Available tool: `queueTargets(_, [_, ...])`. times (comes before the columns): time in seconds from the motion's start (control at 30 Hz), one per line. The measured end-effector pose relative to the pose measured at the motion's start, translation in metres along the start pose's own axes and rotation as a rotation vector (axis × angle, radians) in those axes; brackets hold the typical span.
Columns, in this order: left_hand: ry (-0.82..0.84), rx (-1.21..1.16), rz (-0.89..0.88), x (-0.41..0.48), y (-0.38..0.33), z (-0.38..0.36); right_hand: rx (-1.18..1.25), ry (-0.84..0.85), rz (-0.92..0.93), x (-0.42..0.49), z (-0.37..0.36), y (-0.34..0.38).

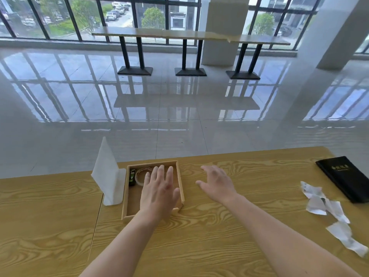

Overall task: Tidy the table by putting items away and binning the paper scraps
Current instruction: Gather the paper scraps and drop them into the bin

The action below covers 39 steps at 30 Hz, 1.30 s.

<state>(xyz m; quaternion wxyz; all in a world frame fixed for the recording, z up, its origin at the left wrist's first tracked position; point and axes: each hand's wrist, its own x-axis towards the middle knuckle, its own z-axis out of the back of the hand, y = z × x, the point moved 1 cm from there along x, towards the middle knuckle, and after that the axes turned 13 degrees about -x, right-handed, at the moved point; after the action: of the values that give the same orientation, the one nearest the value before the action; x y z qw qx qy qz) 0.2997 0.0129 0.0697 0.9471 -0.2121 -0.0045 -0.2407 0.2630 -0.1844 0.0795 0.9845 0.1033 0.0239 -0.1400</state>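
Hands both lie spread and empty over the yellow wood-grain bench (219,246) — the left hand (159,193) flat above the shallow rectangular wooden tray (180,180), the right hand (217,183) just beside the tray at 3 o'clock. Inside the tray sit a small dark green-labelled lighter (132,177) and a clear glass ashtray (142,174). Torn white paper scraps (327,208) lie well apart at 3 o'clock, near a black rectangular menu folder (345,176). A white folded napkin stand (108,176) touches the tray at 9 o'clock.
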Motion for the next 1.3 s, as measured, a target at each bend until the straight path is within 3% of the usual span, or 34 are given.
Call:
queueTargets(0.3, [0.056,0.015,-0.177,0.013,-0.083,-0.010,-0.016,-0.070,-0.135,-0.055,0.027,-0.074])
queueTargets(0.63, [0.142,-0.022,-0.285,0.003,-0.217,-0.078,0.041,-0.067,-0.301,-0.118,0.042,-0.223])
queueTargets(1.03, [0.235,-0.159,-0.319,-0.018,-0.374,-0.191,0.036,0.034,-0.407,-0.181,0.028,-0.415])
queueTargets(1.3, [0.323,-0.254,-0.325,0.005,-0.422,-0.255,-0.007,0.136,-0.511,-0.177,-0.007,-0.471])
